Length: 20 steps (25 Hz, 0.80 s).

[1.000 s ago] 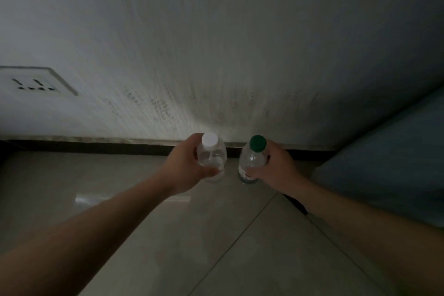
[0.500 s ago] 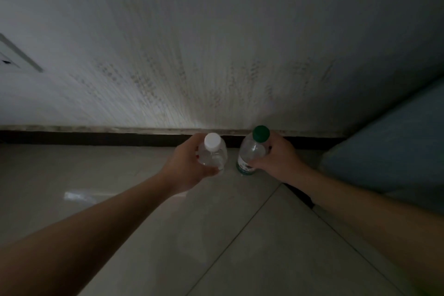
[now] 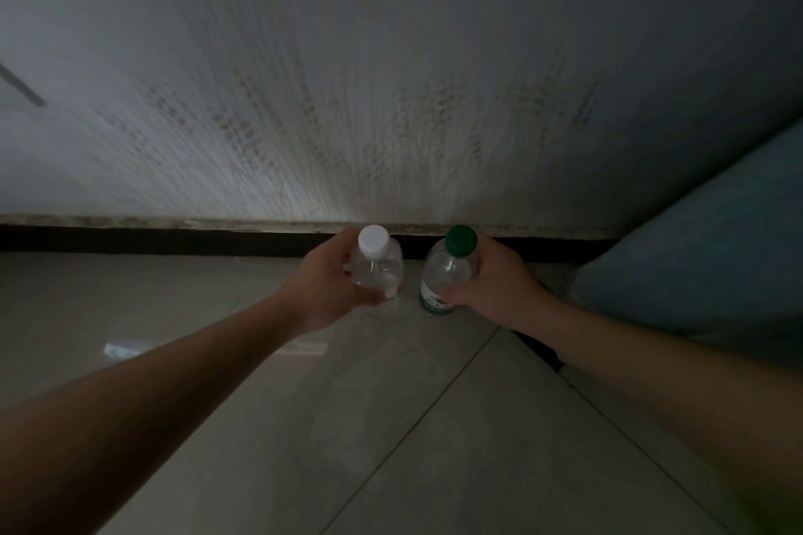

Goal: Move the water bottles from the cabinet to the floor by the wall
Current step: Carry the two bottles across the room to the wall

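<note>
Centre frame: left hand (image 3: 334, 289) grips white-capped bottle (image 3: 377, 263), right hand (image 3: 493, 282) grips green-capped bottle (image 3: 447, 274), low by wall (image 3: 391, 78). Release onto floor (image 3: 391, 426) not yet done.

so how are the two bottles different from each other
Cap colour apart, the white-capped bottle is gripped by the left hand, the green-capped bottle by the right hand. The green-capped bottle shows a green-and-white label low on its body; the white-capped bottle shows none. Both are clear, held side by side near the wall.
</note>
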Tool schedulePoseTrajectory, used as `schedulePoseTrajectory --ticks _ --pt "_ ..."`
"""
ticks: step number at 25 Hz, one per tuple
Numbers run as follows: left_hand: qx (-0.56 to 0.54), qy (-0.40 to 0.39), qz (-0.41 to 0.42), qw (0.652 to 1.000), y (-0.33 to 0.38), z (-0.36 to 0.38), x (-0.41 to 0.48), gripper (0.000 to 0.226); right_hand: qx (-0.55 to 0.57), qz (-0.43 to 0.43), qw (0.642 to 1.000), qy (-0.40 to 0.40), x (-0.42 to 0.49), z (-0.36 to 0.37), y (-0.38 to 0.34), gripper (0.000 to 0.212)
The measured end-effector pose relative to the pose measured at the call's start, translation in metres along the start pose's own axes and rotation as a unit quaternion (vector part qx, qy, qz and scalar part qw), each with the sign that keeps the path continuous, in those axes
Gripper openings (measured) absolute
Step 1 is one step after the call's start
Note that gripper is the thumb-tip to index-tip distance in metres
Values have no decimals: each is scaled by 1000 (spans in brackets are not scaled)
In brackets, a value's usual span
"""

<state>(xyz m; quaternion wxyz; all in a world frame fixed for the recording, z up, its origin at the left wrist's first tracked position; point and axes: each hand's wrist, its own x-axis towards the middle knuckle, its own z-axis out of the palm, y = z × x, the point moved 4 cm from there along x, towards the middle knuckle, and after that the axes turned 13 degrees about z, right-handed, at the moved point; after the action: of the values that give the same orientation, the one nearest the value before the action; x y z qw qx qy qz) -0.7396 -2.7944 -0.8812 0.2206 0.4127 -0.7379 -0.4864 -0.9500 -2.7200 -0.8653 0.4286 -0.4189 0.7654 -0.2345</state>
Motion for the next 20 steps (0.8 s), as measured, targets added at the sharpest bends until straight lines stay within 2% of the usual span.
schedulePoseTrajectory --ticks 20 --pt "3 -38 6 999 -1 3 -1 78 -25 -25 999 -13 -5 1 7 53"
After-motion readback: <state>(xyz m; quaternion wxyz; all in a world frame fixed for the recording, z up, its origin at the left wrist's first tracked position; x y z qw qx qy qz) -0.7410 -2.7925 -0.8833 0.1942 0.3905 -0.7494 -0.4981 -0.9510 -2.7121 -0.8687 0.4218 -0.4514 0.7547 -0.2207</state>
